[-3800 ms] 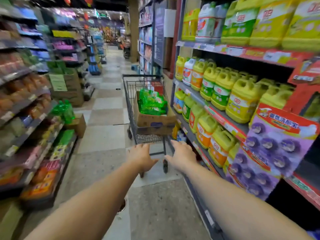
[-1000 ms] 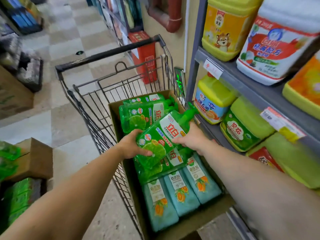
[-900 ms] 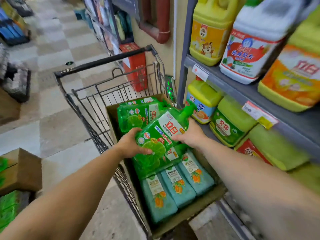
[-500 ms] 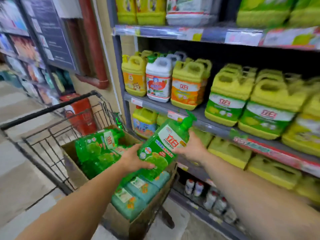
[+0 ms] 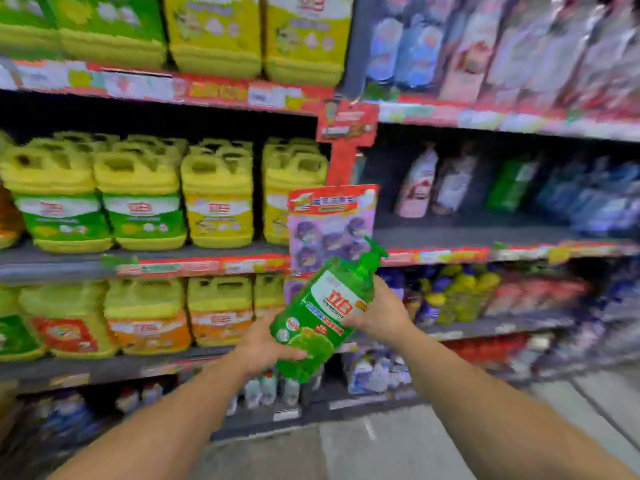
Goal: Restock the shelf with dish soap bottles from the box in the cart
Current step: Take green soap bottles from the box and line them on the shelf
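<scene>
Shelving [image 5: 194,261] stocked with yellow jugs [image 5: 138,199] fills the background. A green dish soap bottle [image 5: 323,313] is held tilted before it: left hand [image 5: 263,344] fingers curled under its base, right hand [image 5: 381,315] gripping its upper body.

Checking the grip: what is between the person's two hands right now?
In the head view, the green dish soap bottle lies tilted between them: the left hand holds its bottom, the right hand its upper side near the pump.
</scene>
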`<control>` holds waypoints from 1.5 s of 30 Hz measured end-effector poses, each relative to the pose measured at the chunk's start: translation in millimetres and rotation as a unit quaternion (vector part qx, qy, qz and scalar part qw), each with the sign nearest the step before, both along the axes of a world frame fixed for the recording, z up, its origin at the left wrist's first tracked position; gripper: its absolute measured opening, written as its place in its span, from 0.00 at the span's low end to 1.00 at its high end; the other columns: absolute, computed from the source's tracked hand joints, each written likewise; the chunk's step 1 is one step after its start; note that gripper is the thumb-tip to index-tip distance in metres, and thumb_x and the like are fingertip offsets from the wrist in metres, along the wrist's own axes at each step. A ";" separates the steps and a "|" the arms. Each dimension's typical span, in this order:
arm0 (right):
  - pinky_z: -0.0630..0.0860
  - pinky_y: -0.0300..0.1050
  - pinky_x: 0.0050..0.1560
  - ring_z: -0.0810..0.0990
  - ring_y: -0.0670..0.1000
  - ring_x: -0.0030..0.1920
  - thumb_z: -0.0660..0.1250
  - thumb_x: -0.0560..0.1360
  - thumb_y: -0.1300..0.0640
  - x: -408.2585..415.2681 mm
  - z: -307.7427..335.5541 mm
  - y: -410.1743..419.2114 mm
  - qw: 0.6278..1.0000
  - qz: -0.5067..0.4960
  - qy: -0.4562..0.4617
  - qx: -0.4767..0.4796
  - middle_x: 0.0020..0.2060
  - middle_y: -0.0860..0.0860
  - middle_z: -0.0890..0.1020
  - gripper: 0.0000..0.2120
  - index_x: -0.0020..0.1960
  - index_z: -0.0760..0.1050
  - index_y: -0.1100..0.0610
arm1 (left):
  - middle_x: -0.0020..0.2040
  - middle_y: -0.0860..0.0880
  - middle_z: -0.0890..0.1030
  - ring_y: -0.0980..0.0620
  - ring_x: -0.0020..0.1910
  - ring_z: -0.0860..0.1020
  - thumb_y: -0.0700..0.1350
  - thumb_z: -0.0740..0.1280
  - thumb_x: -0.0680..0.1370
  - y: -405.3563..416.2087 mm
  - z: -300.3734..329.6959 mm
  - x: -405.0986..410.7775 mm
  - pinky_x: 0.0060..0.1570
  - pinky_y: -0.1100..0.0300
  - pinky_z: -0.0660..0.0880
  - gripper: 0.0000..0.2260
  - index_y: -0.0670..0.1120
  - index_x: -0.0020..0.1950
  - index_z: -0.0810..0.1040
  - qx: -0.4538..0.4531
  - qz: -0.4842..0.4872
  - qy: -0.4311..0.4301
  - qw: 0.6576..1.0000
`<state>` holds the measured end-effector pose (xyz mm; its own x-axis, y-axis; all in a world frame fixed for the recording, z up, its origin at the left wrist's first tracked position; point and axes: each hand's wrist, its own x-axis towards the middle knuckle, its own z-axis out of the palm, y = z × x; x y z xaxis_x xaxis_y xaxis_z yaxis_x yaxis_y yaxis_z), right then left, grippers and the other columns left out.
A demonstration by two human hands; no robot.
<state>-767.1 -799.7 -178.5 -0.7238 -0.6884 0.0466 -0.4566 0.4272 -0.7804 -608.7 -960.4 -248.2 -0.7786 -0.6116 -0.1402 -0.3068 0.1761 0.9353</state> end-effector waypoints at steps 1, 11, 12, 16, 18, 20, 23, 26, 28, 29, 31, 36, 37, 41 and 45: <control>0.71 0.28 0.46 0.79 0.43 0.50 0.81 0.60 0.63 -25.4 2.1 35.4 1.000 -0.026 0.000 0.001 0.53 0.48 0.81 0.36 0.64 0.70 0.57 | 0.47 0.55 0.82 0.54 0.48 0.80 0.43 0.85 0.54 26.3 -3.2 -35.8 0.40 0.76 0.72 0.41 0.45 0.65 0.73 0.002 -0.030 0.001 1.000; 0.76 0.44 0.55 0.78 0.53 0.58 0.81 0.63 0.59 -194.4 19.9 246.9 0.969 -0.245 0.008 0.038 0.62 0.55 0.76 0.45 0.74 0.61 0.57 | 0.52 0.49 0.83 0.51 0.49 0.82 0.41 0.85 0.53 203.2 0.3 -277.9 0.55 0.55 0.78 0.38 0.52 0.59 0.74 0.016 -0.175 0.041 0.984; 0.78 0.47 0.56 0.79 0.53 0.57 0.81 0.62 0.59 -211.6 18.2 255.6 0.965 -0.259 0.004 0.030 0.61 0.55 0.77 0.45 0.73 0.62 0.56 | 0.52 0.49 0.83 0.51 0.49 0.81 0.39 0.85 0.54 211.2 1.4 -298.3 0.55 0.56 0.78 0.40 0.49 0.63 0.73 0.020 -0.184 0.040 0.982; 0.77 0.46 0.54 0.79 0.51 0.54 0.81 0.63 0.62 -278.6 21.2 266.2 0.959 -0.283 0.010 0.025 0.59 0.54 0.78 0.45 0.73 0.61 0.58 | 0.53 0.51 0.83 0.52 0.51 0.82 0.47 0.85 0.48 215.5 -2.6 -384.1 0.56 0.53 0.78 0.49 0.48 0.67 0.71 0.020 -0.208 0.037 0.977; 0.76 0.44 0.53 0.78 0.49 0.53 0.80 0.63 0.63 -316.5 26.7 262.7 0.958 -0.286 0.014 0.014 0.59 0.52 0.78 0.45 0.74 0.60 0.59 | 0.54 0.51 0.83 0.52 0.51 0.82 0.46 0.86 0.50 211.0 0.1 -429.8 0.57 0.54 0.78 0.46 0.48 0.65 0.71 0.010 -0.215 0.049 0.975; 0.77 0.46 0.55 0.79 0.49 0.53 0.80 0.63 0.63 -361.1 34.0 255.2 0.955 -0.296 0.023 0.003 0.57 0.51 0.80 0.44 0.73 0.62 0.57 | 0.54 0.51 0.82 0.53 0.51 0.81 0.45 0.85 0.52 204.6 12.3 -477.8 0.55 0.56 0.77 0.43 0.49 0.64 0.72 -0.007 -0.220 0.065 0.973; 0.78 0.49 0.55 0.80 0.50 0.53 0.81 0.62 0.61 -426.3 57.0 240.0 0.953 -0.301 0.038 0.005 0.57 0.51 0.80 0.43 0.71 0.64 0.56 | 0.57 0.51 0.79 0.53 0.52 0.79 0.44 0.85 0.55 190.6 35.7 -546.2 0.54 0.62 0.73 0.42 0.49 0.66 0.71 -0.035 -0.217 0.085 0.972; 0.76 0.47 0.56 0.76 0.52 0.60 0.80 0.64 0.59 -481.3 82.5 224.0 0.951 -0.301 0.065 -0.001 0.66 0.53 0.74 0.50 0.78 0.54 0.57 | 0.58 0.49 0.79 0.53 0.52 0.79 0.43 0.85 0.55 174.5 59.2 -606.7 0.50 0.68 0.74 0.42 0.47 0.66 0.71 -0.045 -0.211 0.115 0.970; 0.76 0.52 0.60 0.75 0.53 0.63 0.81 0.64 0.58 -513.6 91.4 215.6 0.950 -0.303 0.066 -0.017 0.68 0.53 0.71 0.54 0.79 0.49 0.56 | 0.55 0.49 0.79 0.54 0.48 0.79 0.37 0.83 0.58 165.8 69.8 -639.5 0.44 0.72 0.73 0.39 0.47 0.65 0.71 -0.051 -0.203 0.124 0.970; 0.76 0.53 0.60 0.75 0.53 0.63 0.81 0.64 0.58 -527.2 93.3 212.0 0.950 -0.304 0.065 -0.024 0.68 0.53 0.71 0.55 0.79 0.49 0.55 | 0.55 0.49 0.79 0.54 0.49 0.79 0.38 0.84 0.57 162.3 73.3 -653.5 0.46 0.69 0.73 0.39 0.48 0.65 0.72 -0.063 -0.200 0.120 0.970; 0.77 0.53 0.59 0.76 0.54 0.62 0.81 0.64 0.58 -553.6 94.2 206.0 0.950 -0.304 0.070 -0.026 0.68 0.53 0.72 0.55 0.79 0.49 0.55 | 0.58 0.49 0.79 0.52 0.53 0.79 0.45 0.85 0.53 154.6 77.3 -681.0 0.55 0.60 0.75 0.43 0.50 0.65 0.72 -0.077 -0.196 0.119 0.970; 0.67 0.39 0.62 0.72 0.51 0.64 0.80 0.65 0.58 -616.1 83.6 194.4 0.957 -0.276 0.091 -0.012 0.71 0.54 0.67 0.52 0.78 0.51 0.57 | 0.51 0.52 0.82 0.52 0.49 0.80 0.43 0.85 0.54 146.6 72.1 -729.6 0.54 0.57 0.77 0.36 0.54 0.57 0.72 -0.117 -0.161 0.100 0.975; 0.66 0.38 0.60 0.71 0.50 0.64 0.79 0.66 0.59 -628.0 82.2 191.9 0.960 -0.263 0.091 -0.008 0.71 0.54 0.67 0.51 0.78 0.51 0.57 | 0.50 0.53 0.82 0.53 0.49 0.80 0.45 0.85 0.55 147.1 69.2 -737.3 0.52 0.58 0.77 0.35 0.54 0.56 0.73 -0.118 -0.151 0.092 0.977; 0.64 0.40 0.66 0.67 0.53 0.70 0.78 0.67 0.61 -682.3 81.0 182.0 0.971 -0.207 0.120 0.010 0.71 0.56 0.65 0.49 0.78 0.51 0.57 | 0.48 0.55 0.82 0.53 0.47 0.80 0.57 0.83 0.55 151.4 53.4 -777.1 0.47 0.61 0.76 0.31 0.56 0.53 0.74 -0.153 -0.094 0.031 0.983; 0.68 0.44 0.63 0.70 0.54 0.64 0.76 0.66 0.61 -739.2 82.9 176.7 0.976 -0.150 0.155 0.022 0.63 0.56 0.70 0.46 0.77 0.55 0.53 | 0.47 0.51 0.82 0.49 0.48 0.81 0.63 0.79 0.59 167.5 46.4 -822.4 0.43 0.61 0.75 0.34 0.49 0.58 0.76 -0.174 -0.049 -0.030 0.983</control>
